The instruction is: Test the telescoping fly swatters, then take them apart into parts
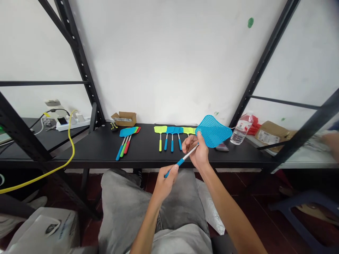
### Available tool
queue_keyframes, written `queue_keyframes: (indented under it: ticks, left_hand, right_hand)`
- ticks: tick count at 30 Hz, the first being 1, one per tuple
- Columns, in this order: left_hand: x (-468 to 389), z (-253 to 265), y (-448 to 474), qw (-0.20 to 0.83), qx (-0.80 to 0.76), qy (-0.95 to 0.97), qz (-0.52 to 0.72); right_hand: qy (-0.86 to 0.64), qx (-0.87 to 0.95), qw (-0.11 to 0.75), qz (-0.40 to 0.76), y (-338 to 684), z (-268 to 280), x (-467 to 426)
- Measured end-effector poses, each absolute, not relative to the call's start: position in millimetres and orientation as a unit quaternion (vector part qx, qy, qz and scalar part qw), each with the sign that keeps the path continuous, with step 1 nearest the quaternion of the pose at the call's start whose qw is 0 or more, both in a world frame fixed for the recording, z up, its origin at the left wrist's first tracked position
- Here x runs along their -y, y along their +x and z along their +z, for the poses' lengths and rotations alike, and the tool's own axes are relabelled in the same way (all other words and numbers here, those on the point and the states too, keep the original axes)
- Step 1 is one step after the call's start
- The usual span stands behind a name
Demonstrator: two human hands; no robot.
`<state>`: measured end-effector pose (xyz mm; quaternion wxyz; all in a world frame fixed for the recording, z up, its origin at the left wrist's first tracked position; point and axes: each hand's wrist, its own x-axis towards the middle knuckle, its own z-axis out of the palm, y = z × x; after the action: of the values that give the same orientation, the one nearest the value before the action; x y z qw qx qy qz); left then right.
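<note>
A blue fly swatter (pixel 214 131) with a metal shaft is held at a slant over the front edge of the black table (pixel 145 148). My left hand (pixel 165 180) is closed around its blue handle. At the upper shaft, just below the perforated head, my right hand (pixel 197 150) grips it between thumb and fingers. Behind lies a row of swatters: a yellow-green swatter (pixel 160 129), several blue ones (pixel 172 131) and another yellow-green piece (pixel 187 130) partly hidden by my right hand. To the left, blue, green and red swatters (pixel 127 132) lie overlapped.
A small cardboard box (pixel 124 119) stands at the back left, and a water bottle (pixel 241 128) at the right. Black metal posts (pixel 82 63) frame the table. A yellow cable (pixel 71 148) hangs at left. Another person's blurred hand (pixel 332 143) shows at the right edge.
</note>
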<state>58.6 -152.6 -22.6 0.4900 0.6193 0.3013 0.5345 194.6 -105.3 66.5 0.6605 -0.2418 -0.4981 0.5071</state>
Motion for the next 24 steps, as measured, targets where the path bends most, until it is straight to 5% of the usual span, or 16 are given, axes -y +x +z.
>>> queue_keyframes:
  ticks: [9,24]
  left_hand:
    - [147,-20,55,0.586,-0.290,0.542,0.528]
    - [129,-25,33,0.497,-0.401,0.487,0.596]
  right_hand:
    - [-0.281,0.488,0.633,0.531,210,58,93]
    - [-0.367,0.766,0.247,0.467,185,31,95]
